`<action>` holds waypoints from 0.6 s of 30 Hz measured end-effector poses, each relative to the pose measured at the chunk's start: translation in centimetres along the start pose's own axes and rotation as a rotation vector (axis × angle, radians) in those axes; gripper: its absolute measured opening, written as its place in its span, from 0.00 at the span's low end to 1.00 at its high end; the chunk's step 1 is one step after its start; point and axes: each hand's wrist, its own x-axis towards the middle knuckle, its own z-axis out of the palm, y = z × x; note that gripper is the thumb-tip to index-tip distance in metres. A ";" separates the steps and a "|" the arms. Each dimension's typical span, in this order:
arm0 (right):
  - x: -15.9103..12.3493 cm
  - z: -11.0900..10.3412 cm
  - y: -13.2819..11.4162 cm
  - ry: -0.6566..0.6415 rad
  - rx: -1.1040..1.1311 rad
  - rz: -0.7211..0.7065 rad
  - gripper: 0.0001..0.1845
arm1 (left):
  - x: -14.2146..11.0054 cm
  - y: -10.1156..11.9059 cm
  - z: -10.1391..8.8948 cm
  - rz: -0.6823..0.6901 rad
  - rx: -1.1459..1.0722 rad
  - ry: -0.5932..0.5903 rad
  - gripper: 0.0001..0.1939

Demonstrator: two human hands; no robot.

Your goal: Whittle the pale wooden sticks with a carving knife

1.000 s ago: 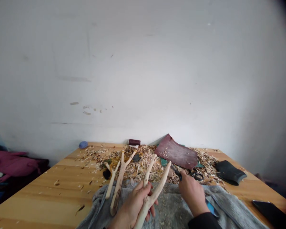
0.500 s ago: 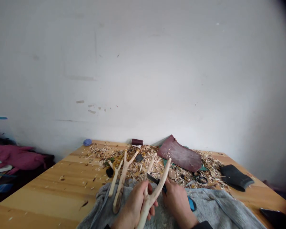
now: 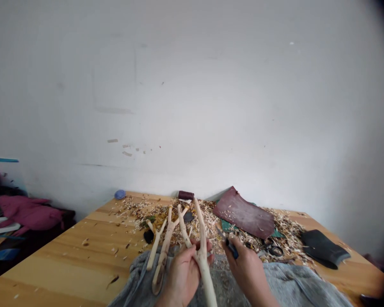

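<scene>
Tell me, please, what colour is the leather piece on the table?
The leather piece is dark maroon; it shows best in the head view.

The left hand (image 3: 182, 277) is gripping a peeled forked branch (image 3: 202, 256), which is standing nearly upright, and the right hand (image 3: 246, 273) is pinching a small blue-handled knife (image 3: 231, 248) just beside it. Two more peeled forked sticks (image 3: 166, 243) are lying across a grey cloth (image 3: 284, 283) to the left — wood shavings (image 3: 275, 230) are spreading over the pine table (image 3: 60, 256), around a maroon leather scrap (image 3: 243, 218) and a pair of scissors (image 3: 275, 250).
</scene>
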 end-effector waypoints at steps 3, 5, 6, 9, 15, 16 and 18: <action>-0.8 0.2 -1.6 -0.102 0.129 -0.144 0.12 | 0.4 0.6 0.1 0.039 -0.049 0.051 0.08; -1.2 0.1 -2.1 -0.182 0.183 -0.192 0.12 | 0.7 0.9 0.0 0.059 -0.061 0.069 0.09; -1.3 0.0 -2.2 -0.215 0.208 -0.214 0.12 | 0.8 1.0 -0.2 0.065 -0.066 0.074 0.10; -1.4 -0.1 -2.4 -0.301 0.294 -0.303 0.14 | 1.0 0.9 -0.6 0.079 -0.067 0.049 0.10; -1.2 0.2 -2.4 -0.241 0.165 -0.246 0.09 | 1.1 0.3 -1.4 0.154 0.004 -0.091 0.07; -1.0 0.1 -2.1 -0.197 0.120 -0.221 0.08 | 1.1 0.3 -1.5 0.178 0.050 -0.098 0.08; -0.5 -0.1 -1.2 -0.118 0.045 -0.162 0.10 | 1.2 0.3 -1.7 0.214 0.156 -0.095 0.12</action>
